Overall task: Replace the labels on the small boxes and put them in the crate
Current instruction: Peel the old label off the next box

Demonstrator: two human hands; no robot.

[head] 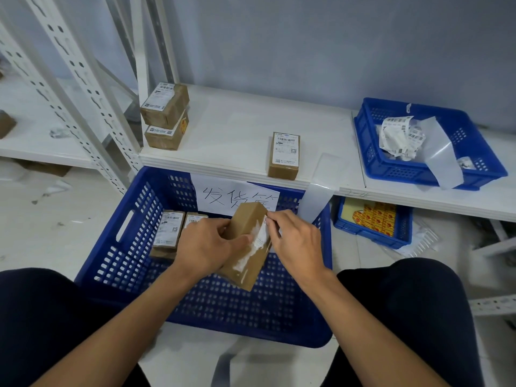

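Observation:
My left hand [208, 247] grips a small brown cardboard box [245, 261], tilted, above the big blue crate [117, 261]. White torn label remains [258, 241] cling to the box's upper face. My right hand [296, 241] pinches the label's edge at the box's right side. Two labelled boxes [169, 229] lie in the crate's far left part. One labelled box [284, 155] stands on the white shelf [237, 129], and two more [166, 115] are stacked at the shelf's left end.
A blue tray [391, 166] with crumpled peeled labels and backing strips sits on the shelf to the right. Below it is a smaller blue bin [346, 227] of yellow-red packets. A handwritten paper sign [220, 196] hangs on the crate's far wall. Metal rack posts [83, 88] rise at left.

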